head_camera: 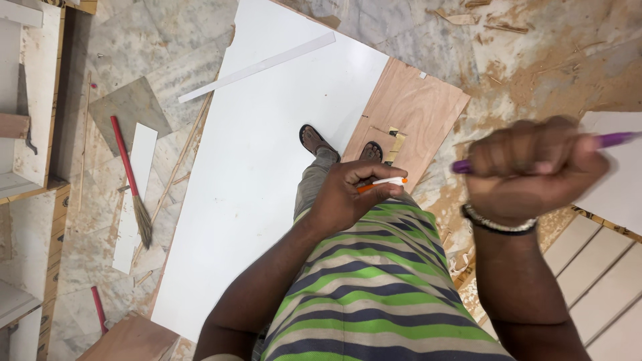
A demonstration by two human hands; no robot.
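My left hand point(351, 197) is held in front of my striped shirt, closed around a small orange and white pen-like tool point(382, 184). My right hand point(535, 170) is raised closer to the camera and blurred, fisted around a purple pen or marker point(612, 140) that sticks out on both sides of the fist. A beaded band sits on the right wrist. Below my hands, my sandalled feet point(314, 140) stand on a large white board point(267, 147) lying on the floor.
A plywood sheet point(418, 110) lies under the white board's right side. A long white strip point(261, 67) rests across the board. A red-handled broom point(130, 177) and a white offcut lie on the sawdust-strewn marble floor at left. White shelving stands at the far left, white panels at right.
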